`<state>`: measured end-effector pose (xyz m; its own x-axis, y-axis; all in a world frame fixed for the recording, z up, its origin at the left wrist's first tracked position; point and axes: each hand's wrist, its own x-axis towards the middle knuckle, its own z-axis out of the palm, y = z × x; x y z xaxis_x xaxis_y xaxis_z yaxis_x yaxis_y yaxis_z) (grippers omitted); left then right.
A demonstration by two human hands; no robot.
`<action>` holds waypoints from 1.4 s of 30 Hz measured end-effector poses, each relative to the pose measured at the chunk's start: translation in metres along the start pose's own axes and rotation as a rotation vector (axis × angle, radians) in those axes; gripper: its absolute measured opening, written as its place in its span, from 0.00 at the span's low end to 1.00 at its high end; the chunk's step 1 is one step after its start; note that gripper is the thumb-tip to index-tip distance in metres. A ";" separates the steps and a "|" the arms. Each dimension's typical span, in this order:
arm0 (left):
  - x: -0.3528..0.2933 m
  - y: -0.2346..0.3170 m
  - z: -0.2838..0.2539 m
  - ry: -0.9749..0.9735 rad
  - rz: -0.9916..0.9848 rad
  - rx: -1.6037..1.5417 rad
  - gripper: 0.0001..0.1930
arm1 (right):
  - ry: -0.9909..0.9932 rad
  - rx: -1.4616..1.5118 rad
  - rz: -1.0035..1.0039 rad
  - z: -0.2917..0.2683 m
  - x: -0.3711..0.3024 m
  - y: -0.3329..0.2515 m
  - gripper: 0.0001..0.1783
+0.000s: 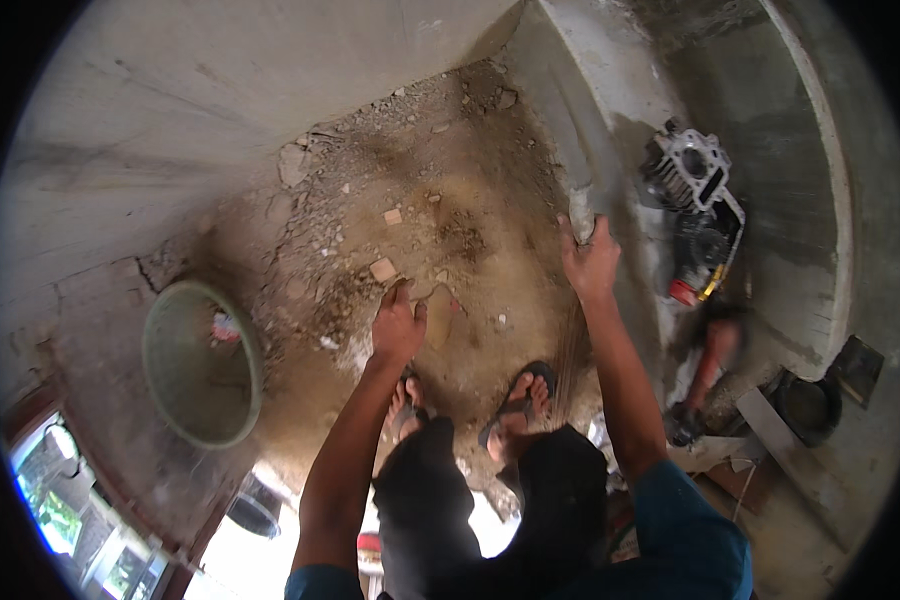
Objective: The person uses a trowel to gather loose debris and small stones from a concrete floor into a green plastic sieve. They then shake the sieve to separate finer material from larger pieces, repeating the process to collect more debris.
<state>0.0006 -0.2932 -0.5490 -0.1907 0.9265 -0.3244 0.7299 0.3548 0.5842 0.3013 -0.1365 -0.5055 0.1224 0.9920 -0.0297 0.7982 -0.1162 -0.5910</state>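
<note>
My right hand (592, 262) is closed around a short, pale grey, rod-like thing (581, 208) beside the grey wall ledge; its exact kind I cannot make out. Low over the dirt floor, my left hand (398, 328) has its fingers curled downward. Against its right side shows a tan, rounded, dusty thing (437, 318) with a bit of red at its edge. Whether the fingers hold part of it is hidden. Just beyond the left fingertips lies a small pinkish tile-like piece (383, 269), and a smaller piece (393, 216) lies farther off.
Rubble (320, 190) covers the far floor along the wall. A large greenish tub (152, 365) stands at the left. On the right ledge rest a metal engine part (692, 165) and a red-handled tool (715, 355). A black bowl (808, 408) sits lower right. My sandalled feet (520, 405) are below.
</note>
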 end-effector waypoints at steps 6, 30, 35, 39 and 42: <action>0.049 -0.044 0.072 0.090 0.110 -0.019 0.32 | -0.194 -0.145 0.178 0.075 0.025 0.060 0.26; 0.070 -0.068 0.071 -0.251 0.014 0.366 0.46 | -0.342 -0.432 0.065 0.069 0.080 0.022 0.48; 0.080 -0.071 0.072 -0.371 0.008 0.458 0.46 | -0.194 -0.210 0.047 0.079 0.097 0.024 0.48; 0.091 -0.071 0.070 -0.414 -0.002 0.426 0.46 | -0.263 -0.391 -0.019 0.097 0.113 0.024 0.48; 0.091 -0.075 0.067 -0.439 0.001 0.398 0.47 | -0.029 -0.208 -0.094 0.111 0.117 0.024 0.50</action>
<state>-0.0270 -0.2437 -0.6722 0.0370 0.7583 -0.6509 0.9363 0.2013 0.2878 0.2693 -0.0177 -0.6122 0.0267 0.9996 -0.0074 0.9103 -0.0274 -0.4131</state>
